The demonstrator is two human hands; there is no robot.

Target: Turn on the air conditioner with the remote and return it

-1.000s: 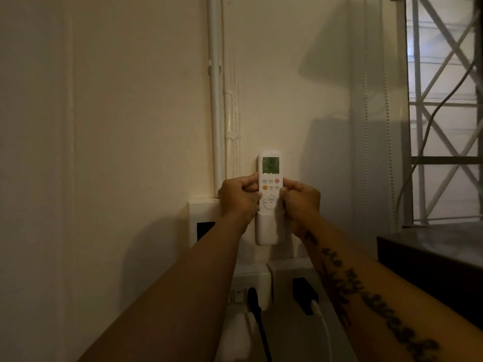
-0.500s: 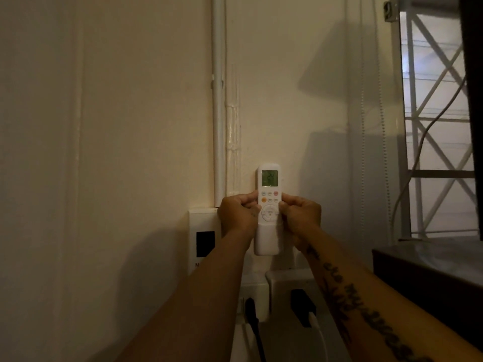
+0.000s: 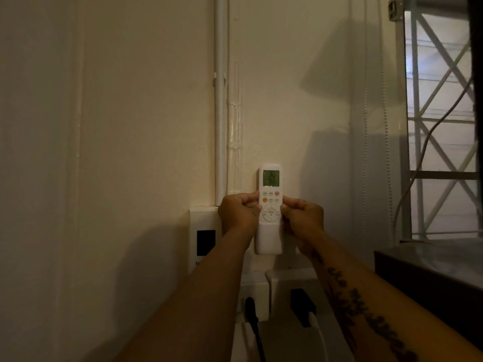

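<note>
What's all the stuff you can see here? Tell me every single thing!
remote: 1, white with a lit green screen, upright on the wall, lower end in the holder
holder: 1, white, on the wall under the remote
pipe: 1, white, running up the wall left of the remote
wall box: 1, white with a black square, left of the holder
plugs: 2, black, in the white sockets below the holder
window grille: 1, white, far right
bead cord: 1, white, hanging beside the window
dark ledge: 1, lower right
left hand: 1, grip on the remote's left edge
right hand: 1, grip on the remote's right edge, tattooed forearm
</note>
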